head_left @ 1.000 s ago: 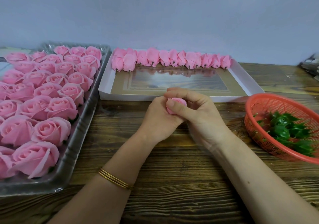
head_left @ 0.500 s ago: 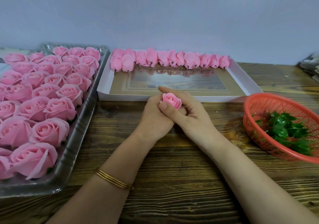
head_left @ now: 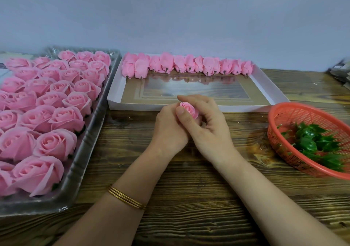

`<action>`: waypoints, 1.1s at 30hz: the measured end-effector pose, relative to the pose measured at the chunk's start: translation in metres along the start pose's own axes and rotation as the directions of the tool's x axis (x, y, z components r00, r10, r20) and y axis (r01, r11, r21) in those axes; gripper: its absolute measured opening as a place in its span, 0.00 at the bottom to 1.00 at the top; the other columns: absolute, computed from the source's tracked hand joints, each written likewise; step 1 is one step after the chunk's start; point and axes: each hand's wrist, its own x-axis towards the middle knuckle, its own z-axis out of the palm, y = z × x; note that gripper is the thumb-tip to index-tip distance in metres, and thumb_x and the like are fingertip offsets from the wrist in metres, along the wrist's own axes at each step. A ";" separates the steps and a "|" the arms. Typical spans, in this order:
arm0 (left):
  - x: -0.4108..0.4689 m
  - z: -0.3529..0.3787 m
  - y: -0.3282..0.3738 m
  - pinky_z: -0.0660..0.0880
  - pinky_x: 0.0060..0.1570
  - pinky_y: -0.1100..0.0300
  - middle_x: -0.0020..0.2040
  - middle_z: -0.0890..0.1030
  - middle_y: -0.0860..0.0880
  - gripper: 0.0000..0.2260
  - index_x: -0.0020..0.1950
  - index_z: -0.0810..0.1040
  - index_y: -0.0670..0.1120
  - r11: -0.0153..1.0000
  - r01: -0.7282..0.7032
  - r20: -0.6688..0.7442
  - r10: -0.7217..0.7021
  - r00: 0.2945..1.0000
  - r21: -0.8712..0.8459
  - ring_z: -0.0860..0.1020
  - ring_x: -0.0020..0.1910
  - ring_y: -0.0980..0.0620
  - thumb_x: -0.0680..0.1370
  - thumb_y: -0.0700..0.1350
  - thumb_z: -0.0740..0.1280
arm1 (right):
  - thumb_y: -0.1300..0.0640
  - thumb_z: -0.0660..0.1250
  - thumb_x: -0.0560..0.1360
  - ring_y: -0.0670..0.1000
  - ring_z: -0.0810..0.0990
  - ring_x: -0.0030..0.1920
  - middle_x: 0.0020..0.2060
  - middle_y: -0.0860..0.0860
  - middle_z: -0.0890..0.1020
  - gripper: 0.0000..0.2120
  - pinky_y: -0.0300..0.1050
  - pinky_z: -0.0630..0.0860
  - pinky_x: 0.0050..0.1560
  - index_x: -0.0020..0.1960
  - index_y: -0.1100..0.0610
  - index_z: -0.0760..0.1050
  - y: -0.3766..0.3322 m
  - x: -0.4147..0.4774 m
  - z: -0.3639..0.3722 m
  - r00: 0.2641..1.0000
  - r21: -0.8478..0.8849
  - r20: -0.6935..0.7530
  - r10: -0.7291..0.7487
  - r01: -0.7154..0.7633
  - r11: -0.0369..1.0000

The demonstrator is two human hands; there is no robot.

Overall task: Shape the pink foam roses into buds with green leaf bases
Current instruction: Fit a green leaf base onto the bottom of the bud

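In the head view, a pink foam rose (head_left: 189, 109) is held above the wooden tabletop (head_left: 189, 198), just in front of the near wall of a white box (head_left: 132, 106). It is enclosed by both hands, with only its spiralled top left showing. The grip of the left hand (head_left: 168, 132) is closed round the flower from the left, though its fingers are hidden behind the rose and the other hand. The grip of the right hand (head_left: 210, 130) is pinched on the same rose: the thumb is pressed against its near side and the forefinger is curled over its far side. Thin gold bangles (head_left: 126, 199) are worn on the left wrist.

At the left, a clear plastic tray (head_left: 89, 162) is filled with rows of open pink roses (head_left: 56, 119). Along the far wall of the white box, a row of finished buds (head_left: 189, 65) is laid with the stem ends turned toward the camera. At the right, green leaf bases (head_left: 314, 143) are piled in an orange mesh basket (head_left: 303, 106), which is set well apart from the hands.
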 end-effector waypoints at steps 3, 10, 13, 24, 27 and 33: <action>0.000 -0.001 0.002 0.74 0.36 0.60 0.32 0.80 0.53 0.09 0.34 0.78 0.51 1.000 -0.003 0.016 0.003 1.000 0.010 0.78 0.35 0.56 0.73 0.41 0.72 | 0.45 0.66 0.74 0.41 0.74 0.60 0.57 0.53 0.76 0.22 0.30 0.66 0.63 0.63 0.55 0.78 0.001 0.000 0.000 0.998 -0.027 0.060 0.026 -0.024 0.999; -0.002 -0.002 0.005 0.79 0.44 0.50 0.40 0.84 0.47 0.04 0.44 0.82 0.41 1.000 0.000 0.042 0.000 0.999 -0.005 0.82 0.44 0.48 0.76 0.39 0.68 | 0.38 0.59 0.75 0.43 0.69 0.67 0.62 0.49 0.72 0.29 0.42 0.63 0.72 0.72 0.52 0.70 0.004 -0.002 -0.004 0.984 -0.151 0.161 0.076 -0.052 0.987; -0.002 -0.002 0.005 0.79 0.47 0.48 0.41 0.84 0.47 0.05 0.46 0.82 0.42 1.000 0.007 0.053 -0.007 0.999 0.003 0.83 0.44 0.49 0.78 0.41 0.68 | 0.35 0.57 0.76 0.45 0.66 0.69 0.64 0.46 0.69 0.30 0.50 0.62 0.73 0.75 0.46 0.65 0.006 -0.001 -0.007 0.975 -0.253 0.196 0.107 -0.055 0.966; -0.002 -0.002 0.005 0.80 0.48 0.51 0.42 0.86 0.50 0.08 0.45 0.85 0.50 0.996 0.030 0.165 -0.016 0.986 -0.078 0.83 0.45 0.51 0.70 0.37 0.74 | 0.54 0.73 0.67 0.48 0.81 0.52 0.49 0.48 0.83 0.21 0.44 0.74 0.58 0.59 0.55 0.79 0.005 0.013 -0.027 0.939 0.400 0.235 0.252 -0.330 0.855; -0.004 -0.001 0.007 0.76 0.42 0.51 0.37 0.82 0.44 0.06 0.43 0.79 0.38 0.995 0.036 0.227 -0.013 0.974 -0.098 0.79 0.37 0.51 0.69 0.35 0.74 | 0.65 0.73 0.65 0.48 0.79 0.45 0.44 0.52 0.80 0.14 0.43 0.74 0.51 0.50 0.59 0.79 0.002 0.017 -0.034 0.930 0.636 0.289 0.225 -0.363 0.681; -0.008 -0.001 0.011 0.69 0.32 0.64 0.30 0.74 0.52 0.10 0.35 0.75 0.42 0.991 0.033 0.313 0.010 0.950 -0.133 0.71 0.30 0.56 0.68 0.30 0.72 | 0.69 0.72 0.64 0.49 0.80 0.55 0.54 0.54 0.82 0.08 0.44 0.75 0.58 0.39 0.58 0.83 -0.004 0.014 -0.036 0.896 0.600 0.386 0.220 -0.425 0.678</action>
